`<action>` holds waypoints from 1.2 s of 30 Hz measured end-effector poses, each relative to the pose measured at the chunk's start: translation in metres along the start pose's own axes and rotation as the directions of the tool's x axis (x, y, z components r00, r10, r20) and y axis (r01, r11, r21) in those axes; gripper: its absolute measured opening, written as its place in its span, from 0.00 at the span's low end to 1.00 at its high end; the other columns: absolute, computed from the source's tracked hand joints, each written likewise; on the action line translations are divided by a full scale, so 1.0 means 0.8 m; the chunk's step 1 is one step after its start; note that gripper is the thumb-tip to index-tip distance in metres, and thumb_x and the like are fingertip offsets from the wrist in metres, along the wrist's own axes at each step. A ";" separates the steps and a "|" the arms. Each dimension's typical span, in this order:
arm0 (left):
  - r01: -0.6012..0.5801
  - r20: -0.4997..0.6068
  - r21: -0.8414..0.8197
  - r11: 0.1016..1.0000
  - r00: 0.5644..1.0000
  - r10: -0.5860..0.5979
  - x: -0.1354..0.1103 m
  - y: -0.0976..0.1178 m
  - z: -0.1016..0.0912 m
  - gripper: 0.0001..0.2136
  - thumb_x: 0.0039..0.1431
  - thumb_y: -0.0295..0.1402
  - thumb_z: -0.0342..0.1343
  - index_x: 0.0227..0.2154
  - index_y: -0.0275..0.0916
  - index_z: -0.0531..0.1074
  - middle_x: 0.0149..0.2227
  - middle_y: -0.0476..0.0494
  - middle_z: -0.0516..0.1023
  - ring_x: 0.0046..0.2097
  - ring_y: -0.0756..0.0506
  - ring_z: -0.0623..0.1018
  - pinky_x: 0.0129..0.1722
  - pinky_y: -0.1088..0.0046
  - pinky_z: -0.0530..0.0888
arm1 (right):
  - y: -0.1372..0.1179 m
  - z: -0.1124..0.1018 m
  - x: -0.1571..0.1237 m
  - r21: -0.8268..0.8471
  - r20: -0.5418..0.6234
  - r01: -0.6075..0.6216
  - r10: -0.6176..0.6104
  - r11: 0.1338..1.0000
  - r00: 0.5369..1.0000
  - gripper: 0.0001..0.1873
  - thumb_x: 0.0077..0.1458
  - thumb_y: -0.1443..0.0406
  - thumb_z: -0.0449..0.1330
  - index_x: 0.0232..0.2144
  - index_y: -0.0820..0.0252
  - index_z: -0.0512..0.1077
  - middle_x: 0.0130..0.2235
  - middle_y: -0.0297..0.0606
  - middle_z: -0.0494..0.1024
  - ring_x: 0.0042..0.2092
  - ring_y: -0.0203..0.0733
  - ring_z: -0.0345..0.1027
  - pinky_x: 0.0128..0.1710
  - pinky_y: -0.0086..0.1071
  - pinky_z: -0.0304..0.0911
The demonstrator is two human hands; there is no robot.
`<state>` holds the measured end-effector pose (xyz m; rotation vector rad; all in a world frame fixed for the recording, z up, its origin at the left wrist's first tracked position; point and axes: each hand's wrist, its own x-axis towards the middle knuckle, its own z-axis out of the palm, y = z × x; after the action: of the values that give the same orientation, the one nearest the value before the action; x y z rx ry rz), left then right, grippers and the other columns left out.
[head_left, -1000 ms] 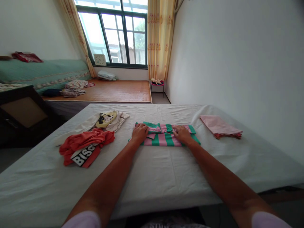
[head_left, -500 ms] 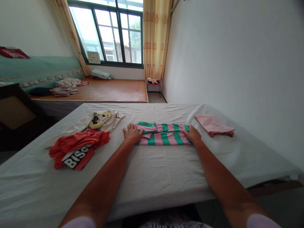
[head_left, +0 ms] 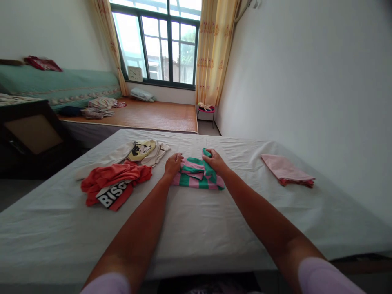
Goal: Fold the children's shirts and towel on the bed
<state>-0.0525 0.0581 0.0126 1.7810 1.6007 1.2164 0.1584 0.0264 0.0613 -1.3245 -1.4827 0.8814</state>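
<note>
A pink-and-green striped shirt (head_left: 191, 181) lies as a flat folded strip on the white-sheeted bed (head_left: 196, 228). My right hand (head_left: 217, 161) is closed on its right end, lifted and bent over toward the middle. At the shirt's left end, my left hand (head_left: 173, 165) has its fingers curled together against the cloth; its thumb is mostly hidden. Left of that hand lies a crumpled red top (head_left: 104, 181) with white "BISC" lettering on black. Behind the red top spreads a cream garment (head_left: 142, 150) with a yellow-and-black print.
A folded pink cloth (head_left: 284, 168) lies at the right, near the white wall (head_left: 306, 81). Beyond the bed is a mat-covered platform (head_left: 159, 116) with piled clothes (head_left: 99, 108). A dark cabinet (head_left: 33, 130) stands at left, a small stool (head_left: 206, 109) by the curtain.
My right hand has brought the shirt's right end up and leftward, shortening the strip. My left hand has gone from spread flat to curled at the left end. The view has turned slightly left.
</note>
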 end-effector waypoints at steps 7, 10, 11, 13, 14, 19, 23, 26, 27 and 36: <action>0.054 -0.111 0.008 0.999 0.992 -0.053 0.002 -0.002 -0.012 0.20 0.66 0.40 0.38 0.43 0.38 0.74 0.38 0.42 0.81 0.41 0.45 0.79 0.42 0.69 0.72 | -0.014 0.031 0.006 0.291 0.225 -0.091 0.024 0.952 0.974 0.18 0.58 0.54 0.54 0.46 0.57 0.64 0.43 0.40 0.75 0.30 0.33 0.72 0.27 0.28 0.68; -0.033 -0.194 0.114 0.993 0.979 0.054 0.000 0.009 -0.017 0.18 0.65 0.36 0.39 0.45 0.37 0.73 0.44 0.40 0.79 0.47 0.44 0.76 0.49 0.68 0.70 | -0.004 0.003 0.006 0.087 -0.020 0.030 -0.028 0.996 0.999 0.17 0.62 0.54 0.47 0.42 0.58 0.67 0.40 0.39 0.76 0.31 0.33 0.71 0.30 0.29 0.68; -0.084 -0.197 0.164 0.983 0.973 0.116 -0.003 0.015 -0.016 0.18 0.65 0.35 0.40 0.47 0.36 0.73 0.46 0.40 0.78 0.50 0.43 0.75 0.51 0.67 0.69 | 0.000 -0.002 0.004 -0.036 -0.067 0.081 -0.083 0.996 0.994 0.18 0.63 0.54 0.45 0.43 0.58 0.67 0.40 0.39 0.77 0.33 0.35 0.72 0.33 0.30 0.68; -0.220 -0.108 0.260 0.940 0.961 0.255 -0.012 0.026 -0.007 0.17 0.64 0.32 0.40 0.49 0.37 0.71 0.49 0.40 0.76 0.53 0.44 0.72 0.55 0.67 0.66 | 0.011 -0.002 -0.005 -0.304 -0.028 0.206 -0.225 0.930 0.974 0.18 0.65 0.57 0.43 0.45 0.56 0.69 0.42 0.39 0.78 0.41 0.38 0.72 0.45 0.35 0.67; -0.294 -0.017 0.297 0.908 0.950 0.313 -0.018 0.030 0.000 0.17 0.64 0.31 0.41 0.50 0.38 0.71 0.50 0.41 0.75 0.55 0.44 0.71 0.56 0.67 0.65 | 0.017 0.003 -0.011 -0.418 0.056 0.280 -0.284 0.864 0.957 0.18 0.65 0.58 0.43 0.47 0.56 0.69 0.45 0.40 0.77 0.47 0.40 0.70 0.51 0.38 0.63; -0.450 0.362 0.424 0.786 0.880 0.308 -0.042 0.026 0.036 0.18 0.64 0.33 0.43 0.55 0.42 0.67 0.57 0.41 0.70 0.61 0.42 0.65 0.61 0.60 0.58 | 0.059 0.029 -0.036 -0.679 0.374 0.445 -0.247 0.583 0.894 0.21 0.64 0.60 0.47 0.54 0.57 0.67 0.60 0.42 0.67 0.63 0.46 0.53 0.63 0.45 0.45; -0.313 0.337 0.530 0.788 0.931 0.142 -0.039 0.010 0.034 0.20 0.66 0.42 0.40 0.57 0.49 0.64 0.64 0.46 0.61 0.65 0.39 0.58 0.62 0.51 0.55 | 0.088 0.015 -0.030 -0.765 0.177 0.247 -0.175 0.595 0.969 0.24 0.64 0.61 0.46 0.58 0.65 0.64 0.63 0.49 0.61 0.65 0.48 0.48 0.63 0.45 0.44; -0.259 0.327 0.559 0.788 0.942 0.077 -0.032 0.006 0.026 0.21 0.67 0.42 0.37 0.59 0.48 0.63 0.65 0.47 0.59 0.65 0.40 0.57 0.62 0.54 0.56 | 0.096 -0.001 -0.021 -0.705 -0.054 0.054 -0.131 0.707 0.990 0.27 0.60 0.61 0.51 0.58 0.73 0.61 0.61 0.58 0.62 0.64 0.51 0.52 0.62 0.44 0.47; -0.260 0.326 0.562 0.785 0.942 0.079 -0.031 0.006 0.025 0.21 0.67 0.42 0.37 0.59 0.48 0.63 0.64 0.47 0.59 0.65 0.41 0.57 0.62 0.55 0.56 | 0.096 -0.004 -0.019 -0.648 -0.109 0.009 -0.104 0.762 0.989 0.29 0.57 0.62 0.54 0.58 0.73 0.61 0.60 0.59 0.63 0.62 0.52 0.55 0.61 0.43 0.49; -0.289 0.306 0.543 0.788 0.942 0.134 -0.030 0.005 0.026 0.21 0.66 0.42 0.38 0.56 0.45 0.67 0.62 0.46 0.63 0.63 0.40 0.60 0.61 0.55 0.59 | 0.074 -0.011 -0.019 0.010 -0.074 -0.306 0.306 0.952 0.949 0.22 0.43 0.56 0.67 0.38 0.64 0.69 0.35 0.40 0.77 0.34 0.39 0.70 0.25 0.26 0.62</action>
<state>-0.0313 0.0391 -0.0022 2.4401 1.7703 0.5519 0.1853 0.0206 0.0065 -1.5995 -1.2383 1.0137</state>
